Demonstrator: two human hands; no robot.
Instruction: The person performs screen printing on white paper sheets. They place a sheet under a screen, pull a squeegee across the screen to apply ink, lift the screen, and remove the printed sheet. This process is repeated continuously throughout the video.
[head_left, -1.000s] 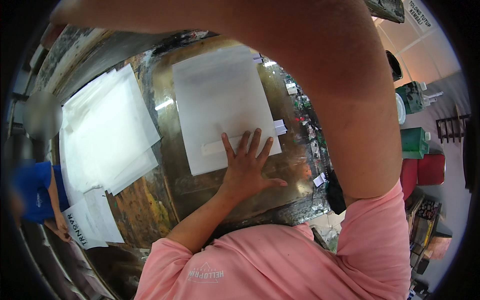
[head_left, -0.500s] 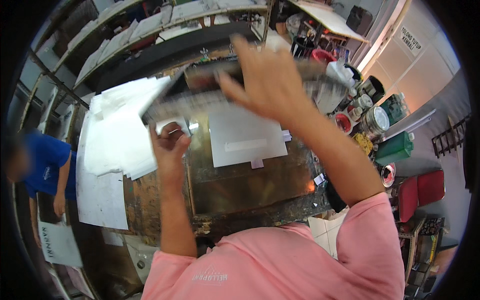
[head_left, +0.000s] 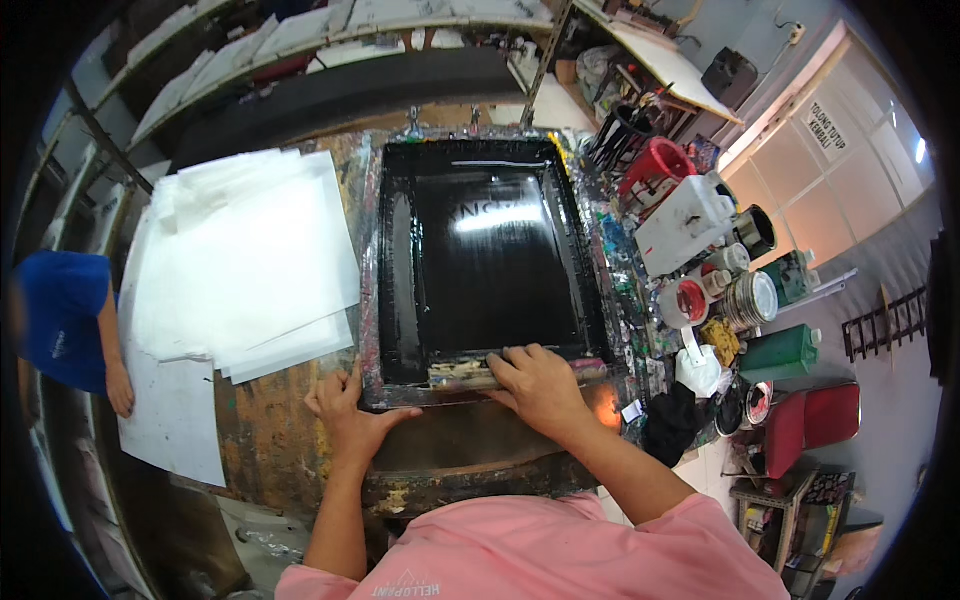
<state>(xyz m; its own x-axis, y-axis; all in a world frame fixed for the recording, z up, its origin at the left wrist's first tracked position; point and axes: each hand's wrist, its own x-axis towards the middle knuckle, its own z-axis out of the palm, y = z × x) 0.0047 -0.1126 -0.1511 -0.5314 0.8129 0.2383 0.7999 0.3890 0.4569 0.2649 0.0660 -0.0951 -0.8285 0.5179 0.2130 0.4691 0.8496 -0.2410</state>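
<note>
A screen printing frame [head_left: 371,290] lies flat on the table, its dark mesh wet and shiny with black ink. Along the frame's near end rests a wooden-handled squeegee [head_left: 458,375], with my right hand [head_left: 540,390] closed over its handle. My left hand [head_left: 350,412] is at the frame's near left corner. Its thumb stretches along the near edge and its fingers are apart by the left side. Whatever lies under the frame is hidden.
A fanned stack of white sheets [head_left: 250,250] lies left of the frame. Ink tubs, a white jug [head_left: 685,225] and a green jug [head_left: 780,352] crowd the right side. A person in a blue shirt [head_left: 65,315] stands at the far left, one hand at the table's edge.
The raised frame has come down flat, covering the white sheet on the table. My right hand has moved down and nearer, onto the squeegee; my left hand has dropped to the frame's corner.
</note>
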